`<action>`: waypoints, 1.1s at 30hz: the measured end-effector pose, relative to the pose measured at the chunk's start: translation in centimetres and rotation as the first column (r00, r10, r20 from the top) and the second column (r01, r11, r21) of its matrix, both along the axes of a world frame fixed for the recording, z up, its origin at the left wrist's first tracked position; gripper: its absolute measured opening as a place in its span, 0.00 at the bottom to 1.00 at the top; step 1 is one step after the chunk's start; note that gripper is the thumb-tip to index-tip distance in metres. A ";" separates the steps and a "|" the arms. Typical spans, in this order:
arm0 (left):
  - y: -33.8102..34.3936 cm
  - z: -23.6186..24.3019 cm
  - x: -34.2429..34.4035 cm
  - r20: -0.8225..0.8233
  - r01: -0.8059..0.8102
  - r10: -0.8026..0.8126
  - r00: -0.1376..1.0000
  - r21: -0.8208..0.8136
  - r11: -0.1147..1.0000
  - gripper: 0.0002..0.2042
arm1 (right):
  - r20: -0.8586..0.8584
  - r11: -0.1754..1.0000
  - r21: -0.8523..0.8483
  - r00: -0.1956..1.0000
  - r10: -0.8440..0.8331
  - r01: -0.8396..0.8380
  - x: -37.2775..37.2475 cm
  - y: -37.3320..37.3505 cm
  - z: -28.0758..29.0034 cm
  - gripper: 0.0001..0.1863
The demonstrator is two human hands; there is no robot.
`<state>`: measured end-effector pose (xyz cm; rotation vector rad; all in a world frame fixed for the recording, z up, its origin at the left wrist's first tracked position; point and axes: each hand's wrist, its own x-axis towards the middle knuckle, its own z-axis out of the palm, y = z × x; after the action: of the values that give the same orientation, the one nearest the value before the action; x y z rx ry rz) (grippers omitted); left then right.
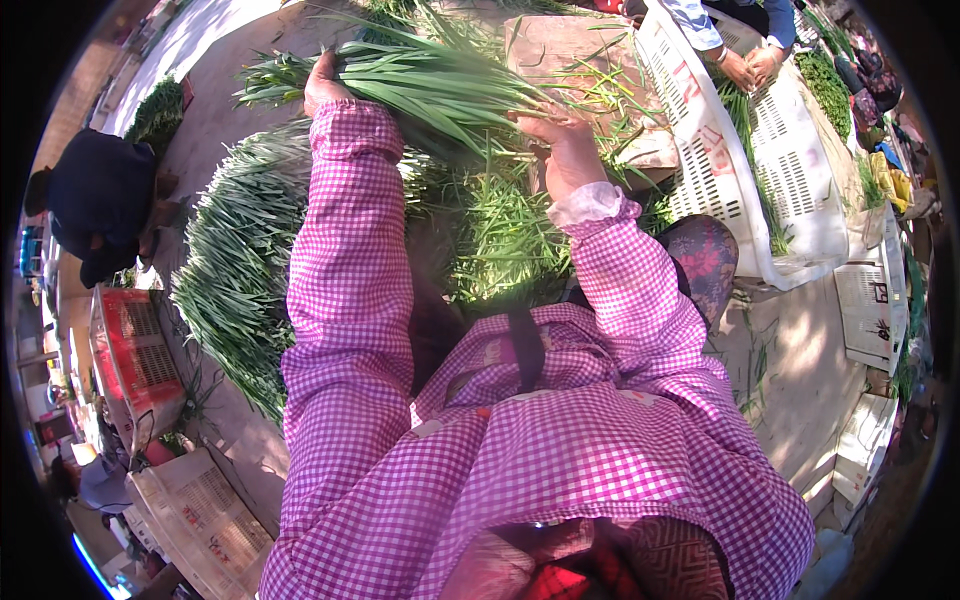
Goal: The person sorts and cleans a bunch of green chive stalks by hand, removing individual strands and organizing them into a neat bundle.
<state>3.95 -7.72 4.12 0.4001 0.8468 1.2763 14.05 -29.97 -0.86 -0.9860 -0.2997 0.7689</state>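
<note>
A bunch of garlic chives, long flat green leaves, is held up crosswise in front of me. My left hand is closed round its left part, with a short tuft sticking out beyond the fist. At the other end my right hand has its fingers bent in at the leaf tips, pinching some of them. Beneath the bunch, loose green trimmings lie heaped between my knees. To the left stands a big stack of the same greens, pale ends showing along its top.
A white slotted plastic crate stands at the right, where another person's hands handle greens. A board strewn with leaves lies ahead. A person in dark clothes bends at the far left, near a red crate.
</note>
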 end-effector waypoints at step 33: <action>3.3 -3.6 -0.1 0.109 0.096 -0.086 0.990 -0.094 0.991 0.13 | 0.820 0.843 -0.381 0.560 0.118 0.380 -1.8 1.2 -1.0 0.11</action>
<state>3.81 -4.38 0.51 0.2867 0.7904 1.1560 12.29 -28.80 -1.87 -1.8736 -0.8542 0.1545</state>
